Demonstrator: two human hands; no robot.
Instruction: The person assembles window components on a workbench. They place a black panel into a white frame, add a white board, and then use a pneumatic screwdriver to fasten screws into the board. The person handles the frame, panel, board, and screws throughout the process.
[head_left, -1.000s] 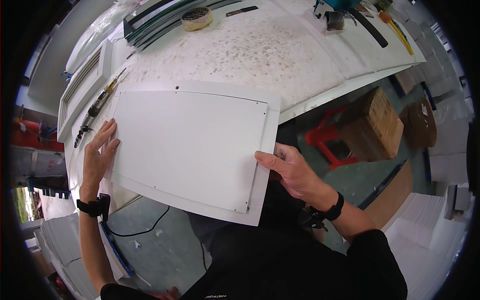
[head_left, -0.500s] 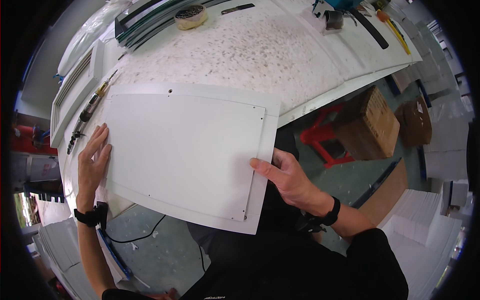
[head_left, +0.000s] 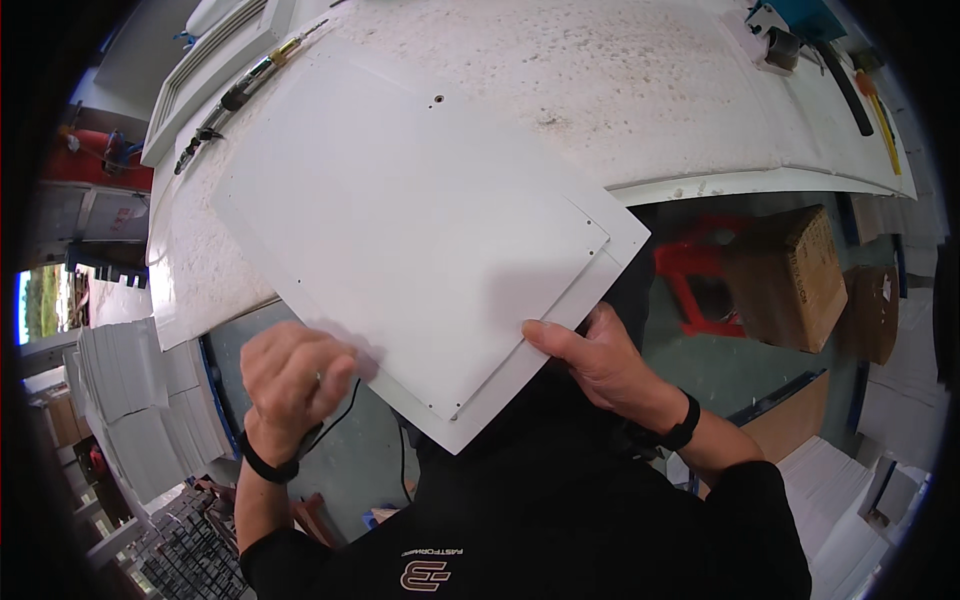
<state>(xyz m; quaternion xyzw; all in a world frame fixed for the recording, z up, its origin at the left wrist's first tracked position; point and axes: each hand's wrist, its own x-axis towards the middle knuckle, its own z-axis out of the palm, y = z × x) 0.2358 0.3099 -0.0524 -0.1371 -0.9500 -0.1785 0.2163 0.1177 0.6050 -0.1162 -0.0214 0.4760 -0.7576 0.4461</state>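
Observation:
A flat white panel (head_left: 400, 230), with a raised inner board and small dark holes near its edges, lies turned cornerwise, partly on the workbench and partly over my lap. Its near right edge is gripped by my right hand (head_left: 600, 360), thumb on top and fingers underneath. My left hand (head_left: 295, 380) hovers by the near left edge, its fingers curled together and slightly blurred. Whatever it may hold is too small or hidden to make out. A larger dark hole shows near the panel's far edge. A slim electric screwdriver (head_left: 240, 95) rests on the bench left of the panel.
The speckled white workbench (head_left: 560, 90) extends beyond the panel. A white frame (head_left: 205, 65) stands at the far left, and a blue tool (head_left: 800, 20) at the far right. A cardboard box (head_left: 790, 280) sits on a red stool (head_left: 700, 270). White stacks (head_left: 150, 400) flank me.
The panel has been turned clockwise and sits nearer me. My left hand has left its left edge and moved closer to my body, fingers curled. My right hand keeps its grip.

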